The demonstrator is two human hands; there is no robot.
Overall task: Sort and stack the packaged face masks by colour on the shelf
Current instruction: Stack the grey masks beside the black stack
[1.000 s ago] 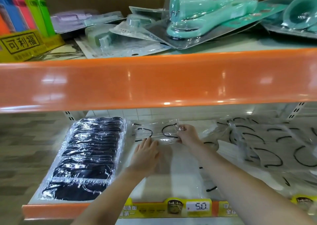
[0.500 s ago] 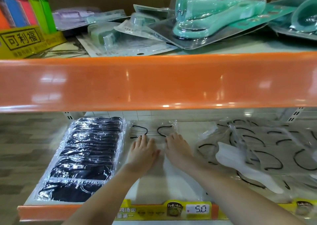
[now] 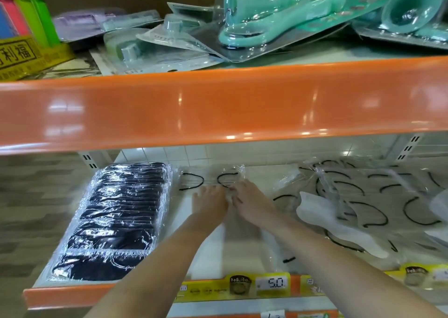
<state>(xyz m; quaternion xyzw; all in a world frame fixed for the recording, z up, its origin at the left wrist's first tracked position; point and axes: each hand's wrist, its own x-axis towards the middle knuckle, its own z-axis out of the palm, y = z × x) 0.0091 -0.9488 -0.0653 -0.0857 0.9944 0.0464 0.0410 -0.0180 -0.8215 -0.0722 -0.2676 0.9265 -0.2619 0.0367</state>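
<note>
Head view: a person's left hand and right hand lie side by side, palms down, on a stack of white face masks in clear wrap in the middle of the lower shelf. The fingers of both hands are stretched out flat and pressed on the packaging, gripping nothing, with their tips near the black ear loops at the far end of the pack. Just to the left, a neat stack of black face masks in shiny clear wrap runs from the shelf's front edge to its back. To the right, loose white masks with black loops lie scattered and overlapping in their clear bags, one unwrapped-looking white mask slanting across them. A yellow price tag reading 5.0 sits on the orange front rail below the forearms. Above, the glossy orange edge of the upper shelf crosses the frame, carrying teal items in blister packs and a yellow display box at far left
</note>
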